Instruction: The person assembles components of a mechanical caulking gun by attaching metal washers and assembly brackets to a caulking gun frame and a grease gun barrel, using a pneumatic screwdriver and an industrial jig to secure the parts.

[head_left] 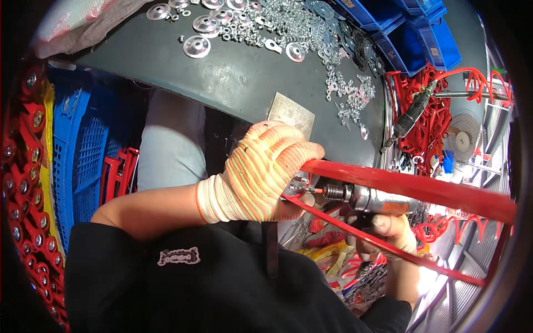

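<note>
My left hand, in a cream glove with orange and yellow stripes, is closed around the near end of a long red metal frame. Two red bars of the frame run off to the right and meet a crosspiece there. Between those bars, a silver and black pistol-shaped power driver sits in my right hand, which is also gloved and partly hidden by the lower bar. The driver's tip points left at shiny round hardware beside my left fingers. A flat metal block lies just beyond my left hand.
Washers, nuts and cupped discs are spread over the dark table. Blue bins stand at the far right. Near them hangs another air tool above piled red parts. A blue crate and stacked red parts line the left.
</note>
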Available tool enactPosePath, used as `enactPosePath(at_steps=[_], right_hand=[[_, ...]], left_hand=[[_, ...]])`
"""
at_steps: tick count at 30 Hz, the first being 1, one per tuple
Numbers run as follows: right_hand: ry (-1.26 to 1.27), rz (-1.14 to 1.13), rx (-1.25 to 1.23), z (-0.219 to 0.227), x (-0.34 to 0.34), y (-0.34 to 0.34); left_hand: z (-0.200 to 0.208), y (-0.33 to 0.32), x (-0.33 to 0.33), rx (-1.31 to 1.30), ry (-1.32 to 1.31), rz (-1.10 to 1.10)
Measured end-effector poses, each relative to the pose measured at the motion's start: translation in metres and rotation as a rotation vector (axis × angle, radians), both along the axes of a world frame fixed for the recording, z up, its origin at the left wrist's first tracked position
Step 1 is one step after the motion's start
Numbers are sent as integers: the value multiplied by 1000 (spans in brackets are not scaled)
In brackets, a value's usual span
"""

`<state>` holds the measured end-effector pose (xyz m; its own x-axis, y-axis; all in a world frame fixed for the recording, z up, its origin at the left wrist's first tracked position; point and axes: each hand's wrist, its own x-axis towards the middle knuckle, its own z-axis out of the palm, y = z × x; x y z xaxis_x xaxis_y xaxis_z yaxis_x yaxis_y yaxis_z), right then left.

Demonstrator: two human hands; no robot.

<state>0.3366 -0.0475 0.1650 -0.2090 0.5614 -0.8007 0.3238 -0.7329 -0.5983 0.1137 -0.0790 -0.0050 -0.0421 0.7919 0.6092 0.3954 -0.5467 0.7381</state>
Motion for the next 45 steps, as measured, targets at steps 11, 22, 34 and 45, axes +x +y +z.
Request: enactPosePath(at_steps=[11,22,34,45], right_hand=[[70,-23,-104,-2,6,-4],[-130,63,16,-12,-1,-1],[29,62,-58,-19,2,-1],[-502,602,82,40,-29,33]], left_hand=[[0,7,3,83,-75,-60],[-5,2,0,55,19,-9],[-2,4,4,124,-18,-2],[-1,-1,0,52,-8,-36]])
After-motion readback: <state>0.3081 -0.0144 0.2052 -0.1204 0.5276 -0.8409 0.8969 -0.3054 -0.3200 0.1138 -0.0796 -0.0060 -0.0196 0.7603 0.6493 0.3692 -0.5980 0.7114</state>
